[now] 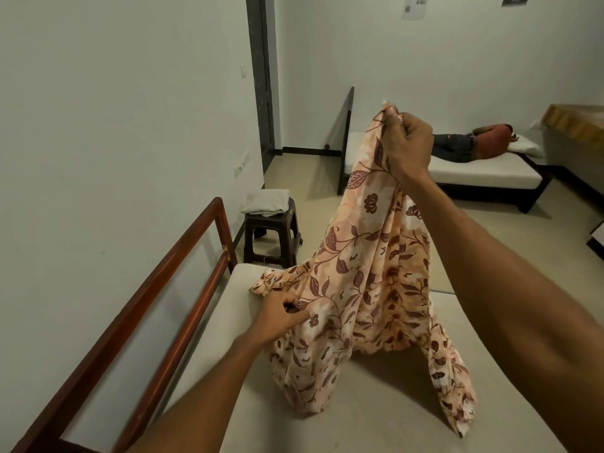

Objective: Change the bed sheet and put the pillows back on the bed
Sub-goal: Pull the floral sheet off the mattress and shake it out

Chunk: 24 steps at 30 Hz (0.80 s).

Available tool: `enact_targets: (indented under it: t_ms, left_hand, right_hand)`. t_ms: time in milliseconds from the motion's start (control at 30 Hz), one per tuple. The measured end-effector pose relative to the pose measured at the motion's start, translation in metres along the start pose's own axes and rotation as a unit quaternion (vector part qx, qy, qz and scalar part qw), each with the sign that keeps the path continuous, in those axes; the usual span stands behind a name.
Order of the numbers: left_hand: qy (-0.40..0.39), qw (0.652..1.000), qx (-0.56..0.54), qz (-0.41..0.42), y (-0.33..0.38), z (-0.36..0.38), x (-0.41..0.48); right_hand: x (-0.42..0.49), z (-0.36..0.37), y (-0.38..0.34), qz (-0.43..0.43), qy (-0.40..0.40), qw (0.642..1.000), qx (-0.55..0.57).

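1. Your right hand point(410, 145) is raised, its fingers curled tight round a bunched edge of the floral sheet point(376, 256).
2. Your left hand point(281, 317) pinches a fold of the same sheet low down, just above the mattress point(327, 420).
3. The sheet hangs from your right hand like a tent, and its lower folds rest on the bare mattress.
4. Handling, as judged: the sheet looks thin, light and limp. It will keep no shape of its own, will drape and twist on itself, and is not fragile. Take it at the hem or the corners, one in each hand, rather than mid-cloth, so that it opens flat.
5. Count, near: one floral sheet, with both of your hands on it; one mattress, set in one wooden bed frame point(183, 256). No pillow shows on this bed.
6. Count, farther out: one dark stool point(271, 230) stands just beyond the bed's far end and carries one folded white cloth point(266, 201). One second bed point(483, 173) stands across the floor. One person point(457, 147) lies on it, head on what seems to be one white pillow point(526, 147).
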<state>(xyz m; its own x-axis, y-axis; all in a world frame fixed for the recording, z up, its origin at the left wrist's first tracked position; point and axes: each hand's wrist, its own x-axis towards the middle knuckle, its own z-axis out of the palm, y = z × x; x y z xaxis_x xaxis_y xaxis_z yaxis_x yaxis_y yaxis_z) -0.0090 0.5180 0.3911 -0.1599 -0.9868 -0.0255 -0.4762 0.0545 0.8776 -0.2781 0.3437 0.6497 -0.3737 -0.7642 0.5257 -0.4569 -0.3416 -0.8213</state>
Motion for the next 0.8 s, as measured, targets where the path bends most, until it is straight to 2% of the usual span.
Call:
enact_targets:
  t_ms: [300, 533, 733, 800]
  left_hand:
    - [0.045, 0.999, 0.023, -0.014, -0.014, -0.006, -0.007]
    - [0.026, 0.999, -0.016, -0.025, -0.016, -0.004, -0.009]
    - [0.112, 0.990, -0.067, -0.046, -0.021, -0.016, -0.003]
    - [0.116, 0.988, -0.091, -0.039, -0.018, -0.020, -0.002]
  right_hand:
    - [0.012, -0.009, 0.015, 0.032, 0.033, 0.999, -0.012]
    - [0.030, -0.018, 0.021, 0.050, 0.067, 0.996, -0.003]
    - [0.036, -0.030, 0.025, 0.071, 0.105, 0.992, 0.003]
    - [0.037, -0.035, 0.028, 0.076, 0.116, 0.990, 0.010]
